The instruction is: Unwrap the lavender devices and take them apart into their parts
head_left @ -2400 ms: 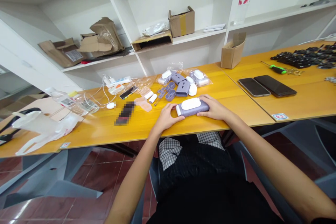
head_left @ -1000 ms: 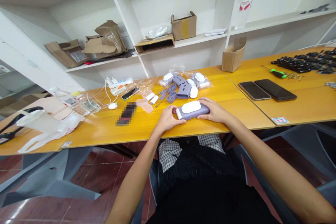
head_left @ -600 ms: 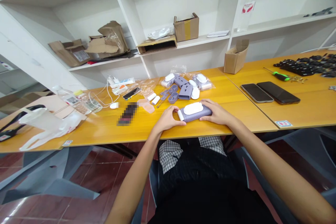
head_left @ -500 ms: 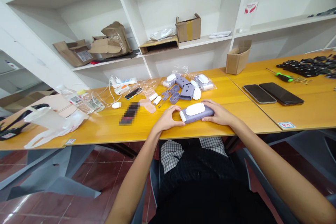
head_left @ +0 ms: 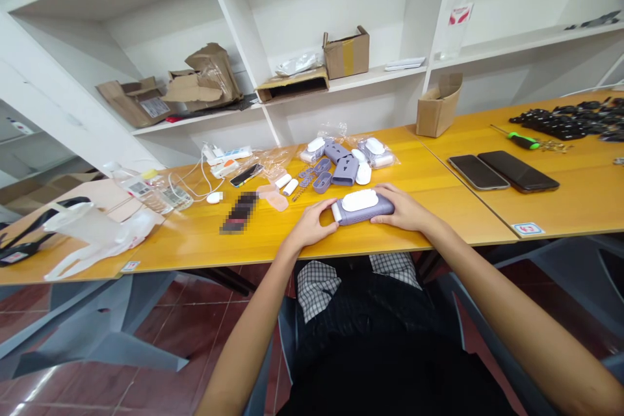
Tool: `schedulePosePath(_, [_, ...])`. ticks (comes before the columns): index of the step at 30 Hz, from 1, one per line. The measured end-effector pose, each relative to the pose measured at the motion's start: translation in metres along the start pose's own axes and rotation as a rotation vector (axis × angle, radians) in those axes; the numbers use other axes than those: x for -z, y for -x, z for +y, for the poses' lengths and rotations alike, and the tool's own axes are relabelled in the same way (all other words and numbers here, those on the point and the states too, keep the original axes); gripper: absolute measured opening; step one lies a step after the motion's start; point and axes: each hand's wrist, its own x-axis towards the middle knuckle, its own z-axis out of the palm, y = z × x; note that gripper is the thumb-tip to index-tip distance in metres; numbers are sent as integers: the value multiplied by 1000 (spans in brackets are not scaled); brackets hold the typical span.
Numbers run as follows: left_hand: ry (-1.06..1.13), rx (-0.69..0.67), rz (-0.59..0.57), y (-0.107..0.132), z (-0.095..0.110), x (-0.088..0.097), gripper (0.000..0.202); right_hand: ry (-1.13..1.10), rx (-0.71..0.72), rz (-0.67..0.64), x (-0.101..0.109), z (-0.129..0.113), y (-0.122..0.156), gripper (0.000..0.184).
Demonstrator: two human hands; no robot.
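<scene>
At the near edge of the tabletop (head_left: 263, 237), the head view shows a purple case (head_left: 366, 216) between both hands: the left hand (head_left: 311, 226) pinches its white end, the right hand (head_left: 403, 210) clasps its opposite end. Beyond the case sit purple shells (head_left: 345, 171) (bagged pieces (head_left: 377, 151) beside them); well to its right, two dark phones (head_left: 517, 171).

Purple device (head_left: 365, 214): right end hidden inside right hand (head_left: 402, 210). Left hand (head_left: 309, 226): some fingers out of sight behind thumb and palm, exact contact unclear. Pixelated patch (head_left: 238, 212) masks an item on the bench (head_left: 195, 244), can't identify. Black parts pile (head_left: 550, 123) cut by right edge. Brass-coloured bits (head_left: 554, 147) too small to identify. Shelf bottle (head_left: 459, 19): label print unreadable. Both forearms run out of frame.
</scene>
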Motion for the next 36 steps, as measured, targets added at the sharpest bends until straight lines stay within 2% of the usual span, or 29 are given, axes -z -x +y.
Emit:
schedulePosePath(10, [97, -23, 14, 3, 0, 0, 55, -34, 4, -15, 3, -1, 0, 76])
schedulePosePath(20, [-70, -81, -10, 4, 16, -1, 60, -8, -23, -18, 2, 1, 0, 76])
schedulePosePath(27, [-45, -64, -19, 4, 17, -3, 47, -32, -18, -16, 4, -2, 0, 74])
schedulePosePath(36, [-48, -45, -50, 4, 23, -2, 39, -48, 3, -50, 4, 4, 0, 77])
